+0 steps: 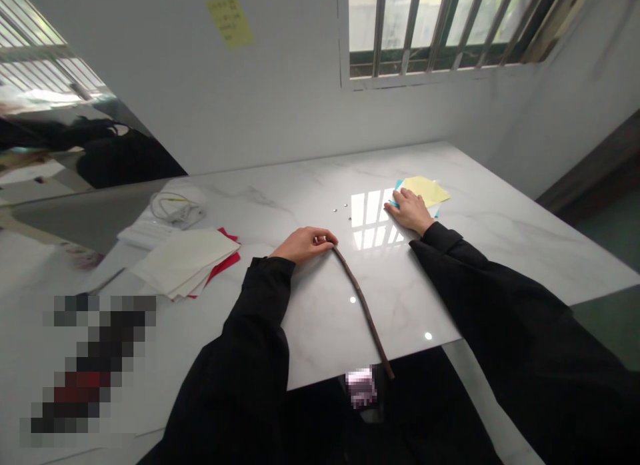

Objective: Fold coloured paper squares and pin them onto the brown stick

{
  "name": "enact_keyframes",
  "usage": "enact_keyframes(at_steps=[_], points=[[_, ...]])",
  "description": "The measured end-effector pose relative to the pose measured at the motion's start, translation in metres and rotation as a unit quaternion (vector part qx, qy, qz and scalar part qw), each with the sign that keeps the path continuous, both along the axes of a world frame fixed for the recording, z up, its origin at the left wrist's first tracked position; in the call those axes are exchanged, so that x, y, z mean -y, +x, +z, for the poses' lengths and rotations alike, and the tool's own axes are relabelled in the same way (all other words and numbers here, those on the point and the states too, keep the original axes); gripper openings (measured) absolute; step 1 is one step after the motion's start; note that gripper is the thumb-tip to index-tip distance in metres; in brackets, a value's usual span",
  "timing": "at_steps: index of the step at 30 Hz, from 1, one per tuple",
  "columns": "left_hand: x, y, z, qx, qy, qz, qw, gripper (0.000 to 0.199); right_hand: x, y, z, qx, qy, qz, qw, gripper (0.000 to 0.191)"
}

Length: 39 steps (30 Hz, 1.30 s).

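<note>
Left hand (306, 245): grip closed on the upper end of a thin brown wooden stick (363, 302), whose lower end projects past the near edge of the white marbled bench (320, 332). Right hand (411, 212): fingers spread, resting on yellow and blue paper sheets (425, 189) toward the bench's far right corner.

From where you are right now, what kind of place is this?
Probably an indoor workroom or craft room, though I can't be sure. There's a glossy white marbled table, overlapping cream and red paper sheets, and a yellow rectangular paper note on the wall.
</note>
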<state>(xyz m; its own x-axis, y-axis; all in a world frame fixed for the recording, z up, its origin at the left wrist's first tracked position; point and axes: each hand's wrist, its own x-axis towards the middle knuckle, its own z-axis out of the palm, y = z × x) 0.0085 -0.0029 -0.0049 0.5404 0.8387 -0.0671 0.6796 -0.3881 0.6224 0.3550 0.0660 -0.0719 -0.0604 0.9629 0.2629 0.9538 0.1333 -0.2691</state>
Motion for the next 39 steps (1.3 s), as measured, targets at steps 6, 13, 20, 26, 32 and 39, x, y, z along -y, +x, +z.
enact_keyframes(at_steps=[6,13,20,26,32,39], points=[[0.000,0.001,0.001,-0.011,0.004,0.006,1.000,0.027,-0.011,0.010,0.004,-0.036,0.086,-0.039,0.995,0.057],[-0.001,0.002,-0.002,-0.008,0.017,0.017,1.000,0.028,-0.006,0.028,0.009,-0.010,-0.005,-0.098,0.995,0.049],[-0.002,0.002,-0.005,0.009,0.041,0.030,0.999,0.026,0.000,0.030,0.021,-0.043,0.007,-0.121,0.992,0.048],[-0.001,0.005,-0.003,0.005,0.046,0.043,0.998,0.024,0.004,0.030,0.034,-0.066,0.063,-0.166,0.982,0.042],[-0.001,0.005,-0.003,0.011,0.056,0.055,0.997,0.022,0.006,0.031,0.041,-0.113,0.101,-0.176,0.973,0.037],[-0.002,0.005,-0.001,0.073,0.135,0.124,0.980,0.023,0.019,0.027,0.068,-0.154,0.222,-0.119,0.955,0.030]])
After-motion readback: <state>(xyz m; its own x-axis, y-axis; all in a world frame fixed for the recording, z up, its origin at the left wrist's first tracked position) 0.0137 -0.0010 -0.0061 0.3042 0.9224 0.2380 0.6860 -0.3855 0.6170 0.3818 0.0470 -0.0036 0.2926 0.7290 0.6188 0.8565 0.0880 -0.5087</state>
